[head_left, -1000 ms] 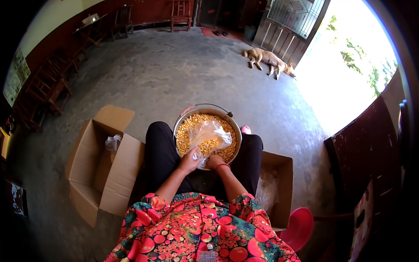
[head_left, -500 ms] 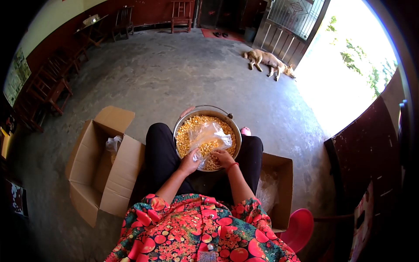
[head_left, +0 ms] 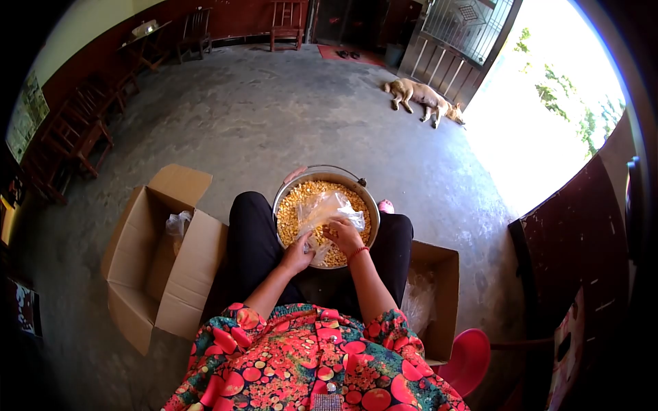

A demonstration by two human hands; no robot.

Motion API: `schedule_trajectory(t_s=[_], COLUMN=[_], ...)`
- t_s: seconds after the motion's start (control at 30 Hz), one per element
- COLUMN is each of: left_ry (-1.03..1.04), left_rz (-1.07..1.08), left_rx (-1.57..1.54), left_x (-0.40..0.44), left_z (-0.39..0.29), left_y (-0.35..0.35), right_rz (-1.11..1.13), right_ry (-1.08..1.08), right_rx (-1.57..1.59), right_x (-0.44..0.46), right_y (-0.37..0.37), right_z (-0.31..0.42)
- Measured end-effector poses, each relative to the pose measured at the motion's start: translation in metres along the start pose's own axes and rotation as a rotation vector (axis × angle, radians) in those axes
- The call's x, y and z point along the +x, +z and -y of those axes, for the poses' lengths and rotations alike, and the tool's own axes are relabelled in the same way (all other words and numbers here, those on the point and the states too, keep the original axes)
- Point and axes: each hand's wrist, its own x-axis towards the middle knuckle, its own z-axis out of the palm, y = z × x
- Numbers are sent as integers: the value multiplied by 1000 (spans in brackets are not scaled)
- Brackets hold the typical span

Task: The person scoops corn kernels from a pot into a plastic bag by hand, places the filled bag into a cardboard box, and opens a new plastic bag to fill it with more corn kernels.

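A metal pot (head_left: pixel 375 236) with a raised wire handle stands between my knees, full of loose yellow corn kernels (head_left: pixel 293 205). Over the kernels lies a clear plastic bag (head_left: pixel 322 207), crumpled and partly spread. My left hand (head_left: pixel 297 256) pinches the bag's near edge at the left side of the pot. My right hand (head_left: pixel 345 235) is above the bag, its fingers curled down at the bag's near part. Whatever those fingers hold is hidden; some yellow kernels show beside them.
An open cardboard box (head_left: pixel 140 274) on my left holds a filled plastic bag (head_left: pixel 179 223). Another box (head_left: pixel 447 294) on my right contains clear plastic bags (head_left: pixel 419 298). Behind it is a pink basin (head_left: pixel 473 359). A dog (head_left: pixel 425 97) lies near the open door (head_left: pixel 456 41).
My right hand has moved up and slightly left, from the pot's near right part onto the bag. My left hand stays at the bag's edge.
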Motion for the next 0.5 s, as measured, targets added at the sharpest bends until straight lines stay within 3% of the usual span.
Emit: schedule_trajectory(t_s=[0.07,0.13,0.27,0.33,0.47,0.5], left_ry=[16,-31,-27,-24,27,-20], left_rz=[-12,5,18,4,-40,-3], left_rx=[16,-9,10,17,62,37], left_x=[0,-1,-1,-1,1,1], left_z=[-1,-2,-5,-5,0,-1], left_y=[0,-1,-3,-2,2,0], right_rz=[93,42,10,-43,-62,-14], right_ry=[-300,127,131,251,311,305], right_rx=[-286,-239,-295,-110,-145,-408], right_x=[4,7,-7,-12,-10,-5], right_y=[3,7,10,5,-21,-30], right_z=[4,12,25,27,5,-8])
